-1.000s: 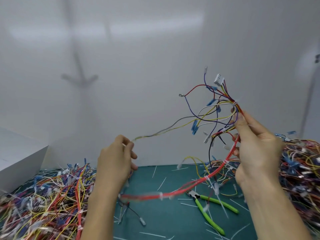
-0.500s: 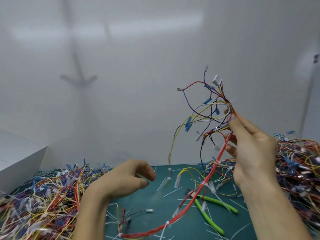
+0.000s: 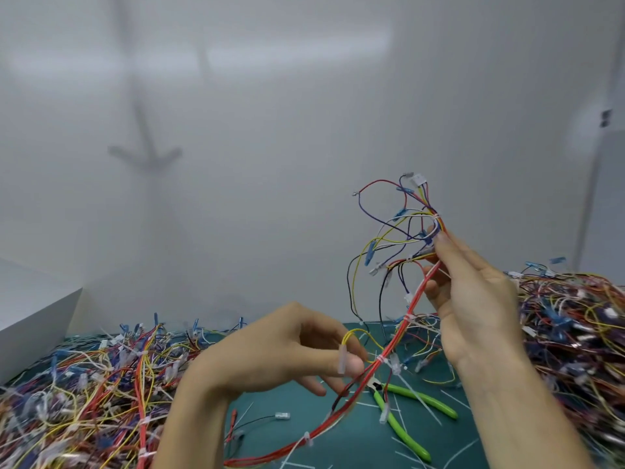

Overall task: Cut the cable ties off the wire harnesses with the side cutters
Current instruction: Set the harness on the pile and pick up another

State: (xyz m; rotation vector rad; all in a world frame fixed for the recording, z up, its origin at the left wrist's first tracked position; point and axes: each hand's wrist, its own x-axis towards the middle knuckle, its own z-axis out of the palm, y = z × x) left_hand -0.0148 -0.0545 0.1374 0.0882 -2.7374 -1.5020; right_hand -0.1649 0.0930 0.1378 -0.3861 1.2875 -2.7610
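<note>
While the right hand (image 3: 473, 299) pinches a raised wire harness (image 3: 410, 316), the left hand (image 3: 280, 353) curls beside its red trunk, grip unclear; green-handled side cutters (image 3: 400, 424) lie on the mat (image 3: 338, 441) below, between both hands.

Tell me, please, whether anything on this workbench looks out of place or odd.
Mostly litter: cut white tie scraps lie scattered over the green mat. The side cutters lie there unheld, under the red bundle of the harness that the right hand holds up; it carries white ties. No damage is visible.
</note>
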